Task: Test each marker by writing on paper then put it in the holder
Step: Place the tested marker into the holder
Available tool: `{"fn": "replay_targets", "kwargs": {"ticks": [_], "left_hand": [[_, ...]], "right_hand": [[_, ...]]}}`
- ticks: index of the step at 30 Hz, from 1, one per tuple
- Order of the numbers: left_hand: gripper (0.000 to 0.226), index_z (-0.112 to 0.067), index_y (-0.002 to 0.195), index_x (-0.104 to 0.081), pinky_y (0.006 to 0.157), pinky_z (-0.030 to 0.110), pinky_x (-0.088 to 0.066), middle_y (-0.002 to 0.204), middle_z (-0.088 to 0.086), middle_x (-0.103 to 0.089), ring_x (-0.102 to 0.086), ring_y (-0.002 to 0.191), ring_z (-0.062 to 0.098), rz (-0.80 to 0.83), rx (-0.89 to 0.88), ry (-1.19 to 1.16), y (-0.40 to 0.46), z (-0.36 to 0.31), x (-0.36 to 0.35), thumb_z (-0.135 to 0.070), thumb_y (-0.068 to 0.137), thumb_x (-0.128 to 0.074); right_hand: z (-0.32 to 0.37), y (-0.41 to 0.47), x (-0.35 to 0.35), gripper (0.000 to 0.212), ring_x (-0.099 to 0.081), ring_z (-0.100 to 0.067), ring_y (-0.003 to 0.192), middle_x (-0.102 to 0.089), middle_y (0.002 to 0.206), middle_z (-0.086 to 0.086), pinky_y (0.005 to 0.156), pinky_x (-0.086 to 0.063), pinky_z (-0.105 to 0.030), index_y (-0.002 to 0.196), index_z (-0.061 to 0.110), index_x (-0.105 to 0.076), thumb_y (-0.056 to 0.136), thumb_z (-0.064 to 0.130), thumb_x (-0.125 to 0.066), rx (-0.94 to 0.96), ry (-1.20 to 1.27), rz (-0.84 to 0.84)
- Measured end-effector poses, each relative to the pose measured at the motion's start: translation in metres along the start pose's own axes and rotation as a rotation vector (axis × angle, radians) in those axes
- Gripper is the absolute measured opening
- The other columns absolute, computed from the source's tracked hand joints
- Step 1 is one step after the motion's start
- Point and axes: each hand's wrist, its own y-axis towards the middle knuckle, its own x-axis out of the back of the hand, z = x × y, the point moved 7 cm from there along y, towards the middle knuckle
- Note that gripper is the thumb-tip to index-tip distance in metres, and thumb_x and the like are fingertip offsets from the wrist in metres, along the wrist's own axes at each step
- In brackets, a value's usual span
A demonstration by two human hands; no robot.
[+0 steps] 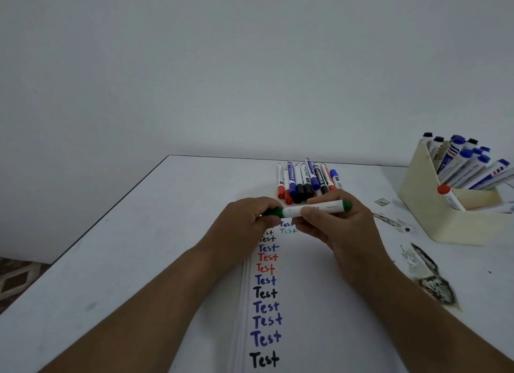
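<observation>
Both hands hold a green marker [319, 207] level above the paper [306, 303]. My left hand [244, 225] grips its green cap end, and my right hand [339, 228] grips the white barrel. The paper carries a column of the word "Test" in black, blue and red, with a faint green one at the top under my hands. A bunch of several loose markers [306, 180] lies just beyond my hands. At the right stands the cream holder [428, 206] with several markers in it.
The white table [139, 247] ends at a dark edge on the left and meets a plain wall behind. Scuffed, peeled patches [428, 275] mark the tabletop right of the paper. A red-capped marker [450, 196] leans out of the holder's front.
</observation>
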Motion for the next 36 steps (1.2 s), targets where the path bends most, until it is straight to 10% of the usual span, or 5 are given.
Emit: {"fn": "replay_targets", "kwargs": {"ticks": [17,21,26,36], "left_hand": [[0.009,-0.026,0.104,-0.065,0.066,0.005,-0.037,0.080,-0.016,-0.058,-0.053,0.072,0.003,0.003,0.034,0.021,0.001,-0.005,-0.006,-0.028,0.099,-0.058],[0.045,-0.030,0.128,-0.058,0.075,0.007,-0.033,0.104,-0.012,-0.061,-0.051,0.089,0.000,0.066,0.017,0.094,0.006,0.000,-0.015,-0.050,0.089,-0.066],[0.094,-0.031,0.155,-0.023,0.117,0.039,-0.026,0.158,-0.006,-0.033,-0.029,0.143,0.017,0.178,0.196,0.318,0.004,0.027,-0.027,-0.080,0.080,-0.050],[0.073,-0.031,0.144,-0.043,0.110,0.035,-0.033,0.147,-0.010,-0.046,-0.041,0.132,0.011,0.121,0.123,0.343,0.006,0.030,-0.027,-0.077,0.087,-0.041]], "right_hand": [[0.000,0.004,-0.002,0.016,-0.075,-0.033,0.087,-0.074,0.091,-0.014,0.071,-0.063,-0.032,0.096,0.012,-0.065,0.086,0.002,-0.073,0.023,-0.140,0.005],[0.001,0.004,-0.005,0.018,-0.073,-0.026,0.088,-0.073,0.090,-0.003,0.084,-0.061,-0.049,0.094,0.025,-0.068,0.085,0.013,-0.078,0.107,-0.403,0.011],[0.027,0.001,0.017,0.018,-0.072,-0.023,0.088,-0.073,0.087,0.002,0.086,-0.060,-0.051,0.098,0.021,-0.066,0.087,0.011,-0.076,0.149,-0.343,-0.167],[0.153,-0.018,0.086,0.046,-0.069,-0.021,0.089,-0.070,0.098,-0.003,0.076,-0.059,-0.034,0.130,0.036,-0.044,0.095,0.017,-0.066,0.473,-0.599,-0.502]]}}
